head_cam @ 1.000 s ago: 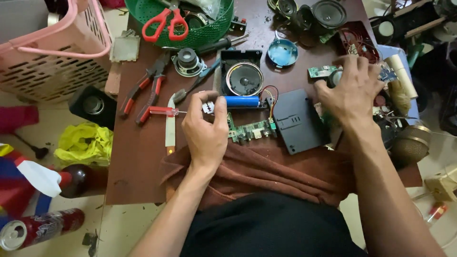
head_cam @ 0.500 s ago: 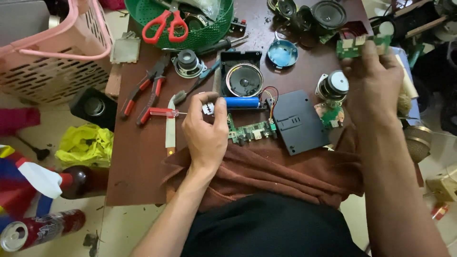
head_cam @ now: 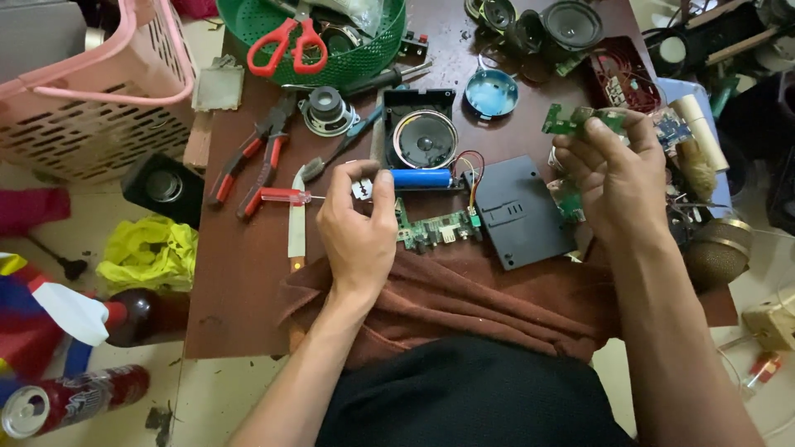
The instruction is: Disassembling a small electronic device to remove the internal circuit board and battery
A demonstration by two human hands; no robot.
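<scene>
My left hand (head_cam: pixel 358 225) rests on the brown table (head_cam: pixel 240 281) and pinches a small grey metal part (head_cam: pixel 362 189) next to a blue cylindrical battery (head_cam: pixel 421 178). Just right of that hand lies a long green circuit board (head_cam: pixel 437 228), wired to the battery. My right hand (head_cam: pixel 614 180) is raised above the table's right side and holds a small green circuit board (head_cam: pixel 571 121) by its fingertips. A black plastic cover (head_cam: pixel 520 211) lies between the two hands. A round speaker in a black frame (head_cam: pixel 424 137) sits behind the battery.
Red-handled pliers (head_cam: pixel 248 165), a small red screwdriver (head_cam: pixel 286 196) and a knife (head_cam: pixel 296 223) lie left of my left hand. A green basket (head_cam: pixel 373 50) with red scissors (head_cam: pixel 286 45) stands at the back, a pink crate (head_cam: pixel 91 108) far left. Speakers (head_cam: pixel 570 23) and parts crowd the back right.
My right hand has lifted from the parts on the right, brought the small green board up, then drawn it nearer. My left hand has stayed by the battery.
</scene>
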